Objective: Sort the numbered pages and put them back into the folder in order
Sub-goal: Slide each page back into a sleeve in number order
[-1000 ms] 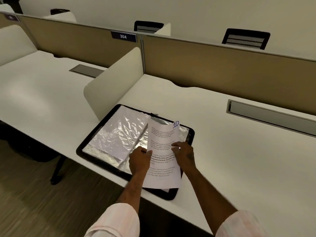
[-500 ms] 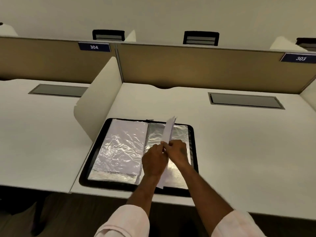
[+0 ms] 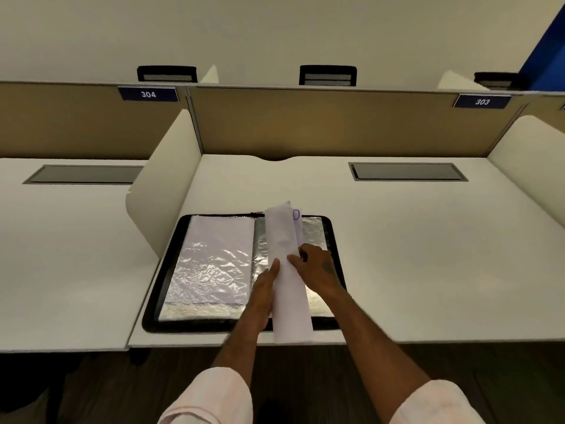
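Note:
A black zip folder (image 3: 159,289) lies open near the desk's front edge, showing crinkled clear plastic sleeves (image 3: 214,258) on both sides. Above its right half I hold a white sheet (image 3: 287,270) turned nearly edge-on, its blank back facing left and part of a blue handwritten number showing at the top right. My left hand (image 3: 263,289) holds the sheet's left side with its fingers along the paper. My right hand (image 3: 318,267) pinches the sheet's right edge, thumb on the near face. The sheet's lower end hangs past the desk's edge.
White divider panels (image 3: 165,185) flank the desk (image 3: 428,255) on the left and right. A tan back partition (image 3: 336,123) carries labels 304 and 303. A grey cable hatch (image 3: 408,172) is set into the desk at the back right. Chair backs show beyond the partition.
The sheet numbered 10, facing me a second ago, has been turned edge-on and then swung so its blank back shows. The view has shifted right and levelled.

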Available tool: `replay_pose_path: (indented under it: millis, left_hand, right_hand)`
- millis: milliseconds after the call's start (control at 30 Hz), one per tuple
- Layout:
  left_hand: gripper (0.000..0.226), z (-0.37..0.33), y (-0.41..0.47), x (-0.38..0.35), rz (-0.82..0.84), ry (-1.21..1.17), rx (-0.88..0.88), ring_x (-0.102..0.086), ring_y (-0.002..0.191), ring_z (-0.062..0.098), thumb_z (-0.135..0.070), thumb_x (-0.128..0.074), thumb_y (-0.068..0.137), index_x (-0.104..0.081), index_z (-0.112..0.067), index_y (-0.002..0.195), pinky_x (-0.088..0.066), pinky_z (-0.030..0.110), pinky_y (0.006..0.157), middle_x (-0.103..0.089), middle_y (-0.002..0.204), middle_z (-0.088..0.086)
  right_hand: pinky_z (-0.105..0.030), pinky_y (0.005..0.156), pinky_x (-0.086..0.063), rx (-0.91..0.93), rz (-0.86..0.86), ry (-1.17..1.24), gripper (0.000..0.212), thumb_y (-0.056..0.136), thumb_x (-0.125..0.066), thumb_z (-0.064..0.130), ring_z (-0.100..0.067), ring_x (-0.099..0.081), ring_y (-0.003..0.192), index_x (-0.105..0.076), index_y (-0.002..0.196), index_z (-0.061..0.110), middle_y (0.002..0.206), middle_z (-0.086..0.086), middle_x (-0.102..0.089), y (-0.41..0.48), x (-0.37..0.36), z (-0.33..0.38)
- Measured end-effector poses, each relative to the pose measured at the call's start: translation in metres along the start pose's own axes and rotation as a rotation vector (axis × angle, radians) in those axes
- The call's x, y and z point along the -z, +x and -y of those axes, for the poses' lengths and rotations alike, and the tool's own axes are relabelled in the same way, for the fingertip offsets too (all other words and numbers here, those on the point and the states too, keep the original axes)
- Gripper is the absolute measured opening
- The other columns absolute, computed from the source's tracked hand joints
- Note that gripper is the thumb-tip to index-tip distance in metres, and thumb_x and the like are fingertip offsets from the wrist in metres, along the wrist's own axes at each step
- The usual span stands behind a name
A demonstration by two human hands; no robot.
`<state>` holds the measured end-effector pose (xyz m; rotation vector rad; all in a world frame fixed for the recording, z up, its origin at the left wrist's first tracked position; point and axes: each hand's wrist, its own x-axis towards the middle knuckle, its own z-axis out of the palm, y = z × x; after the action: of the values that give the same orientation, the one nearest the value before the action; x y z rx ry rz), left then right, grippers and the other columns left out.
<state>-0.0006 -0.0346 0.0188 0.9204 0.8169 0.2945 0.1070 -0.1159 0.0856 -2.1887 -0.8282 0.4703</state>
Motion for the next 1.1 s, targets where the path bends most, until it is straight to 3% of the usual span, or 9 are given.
replay_pose_path:
  millis: [100, 233, 333, 433, 500, 600, 767, 967, 1100]
  left_hand:
    - [0.066, 0.017, -0.014, -0.006, 0.024, -0.046, 0.009, -0.069, 0.103, 0.029, -0.063, -0.073, 0.074, -0.067, -0.015, 0.119, -0.053, 0.049, 0.095, -0.072, 0.111, 0.011]
    - [0.062, 0.030, -0.030, -0.016, -0.070, -0.013, -0.018, -0.072, 0.095, 0.030, -0.059, -0.072, 0.078, -0.065, -0.013, 0.119, -0.057, 0.051, 0.087, -0.074, 0.105, 0.010]
    - [0.064, 0.032, -0.042, -0.018, -0.061, -0.002, -0.015, -0.072, 0.095, 0.028, -0.058, -0.072, 0.077, -0.063, -0.013, 0.121, -0.057, 0.049, 0.086, -0.074, 0.105, 0.010]
    - [0.058, 0.028, -0.053, -0.017, -0.014, 0.040, 0.007, -0.069, 0.098, 0.027, -0.063, -0.059, 0.084, -0.063, -0.017, 0.120, -0.057, 0.041, 0.083, -0.072, 0.108, 0.007]
    - [0.055, 0.024, -0.054, -0.010, -0.082, 0.249, -0.030, -0.065, 0.104, 0.023, -0.066, -0.047, 0.090, -0.056, -0.023, 0.124, -0.053, 0.041, 0.089, -0.066, 0.118, 0.004]
    - [0.061, 0.020, -0.045, 0.018, -0.178, 0.802, -0.211, -0.060, 0.108, 0.020, -0.061, -0.059, 0.087, -0.054, -0.018, 0.131, -0.048, 0.036, 0.095, -0.063, 0.124, 0.003]
    - [0.069, 0.024, -0.023, 0.054, 0.099, 1.501, -0.296, -0.047, 0.126, 0.019, -0.052, -0.072, 0.080, -0.050, -0.020, 0.137, -0.041, 0.035, 0.101, -0.051, 0.135, 0.000]
    - [0.051, 0.028, -0.001, 0.057, 0.217, 1.748, -0.446, -0.051, 0.115, 0.024, -0.044, -0.069, 0.085, -0.056, -0.017, 0.127, -0.047, 0.040, 0.091, -0.053, 0.122, 0.005]
    - [0.032, 0.025, 0.010, 0.052, 0.230, 1.870, -0.532, -0.057, 0.105, 0.027, -0.037, -0.067, 0.088, -0.065, -0.016, 0.113, -0.052, 0.042, 0.083, -0.057, 0.111, 0.006]
  right_hand:
    - [-0.018, 0.054, -0.036, -0.006, 0.000, 0.060, 0.031, 0.091, -0.061, 0.033, -0.010, -0.051, 0.063, -0.048, 0.067, 0.020, 0.070, 0.006, -0.054, -0.019, 0.000, -0.007]
    - [-0.026, 0.067, -0.053, -0.044, -0.002, 0.184, 0.022, 0.089, -0.064, 0.039, -0.009, -0.062, 0.078, -0.061, 0.088, 0.018, 0.085, 0.007, -0.063, -0.048, -0.005, -0.015]
    - [-0.027, 0.067, -0.050, -0.072, -0.057, 0.127, 0.020, 0.093, -0.059, 0.036, -0.017, -0.063, 0.082, -0.059, 0.090, 0.016, 0.091, -0.002, -0.064, -0.064, -0.007, -0.015]
    - [-0.024, 0.069, -0.045, -0.109, -0.096, 0.072, 0.022, 0.095, -0.057, 0.034, -0.017, -0.061, 0.083, -0.063, 0.097, 0.013, 0.099, -0.006, -0.066, -0.073, -0.008, -0.014]
    - [-0.024, 0.075, -0.046, -0.151, -0.115, 0.023, 0.030, 0.096, -0.054, 0.036, -0.016, -0.061, 0.089, -0.064, 0.112, 0.011, 0.107, -0.005, -0.066, -0.077, -0.006, -0.013]
    - [-0.025, 0.076, -0.046, -0.166, -0.163, -0.027, 0.028, 0.098, -0.053, 0.033, -0.015, -0.058, 0.087, -0.064, 0.111, 0.010, 0.109, -0.007, -0.066, -0.078, 0.000, -0.015]
    - [-0.030, 0.086, -0.051, -0.206, -0.221, -0.058, 0.029, 0.099, -0.052, 0.029, -0.022, -0.062, 0.101, -0.061, 0.120, 0.011, 0.117, -0.008, -0.064, -0.082, -0.003, -0.019]
    - [-0.021, 0.087, -0.043, -0.207, -0.192, -0.128, 0.033, 0.100, -0.049, 0.024, -0.022, -0.060, 0.108, -0.056, 0.128, 0.008, 0.122, -0.009, -0.061, -0.093, -0.015, -0.023]
    - [-0.032, 0.093, -0.050, -0.185, -0.151, -0.211, 0.033, 0.100, -0.047, 0.022, -0.023, -0.061, 0.108, -0.055, 0.130, 0.011, 0.120, -0.008, -0.062, -0.095, -0.021, -0.018]
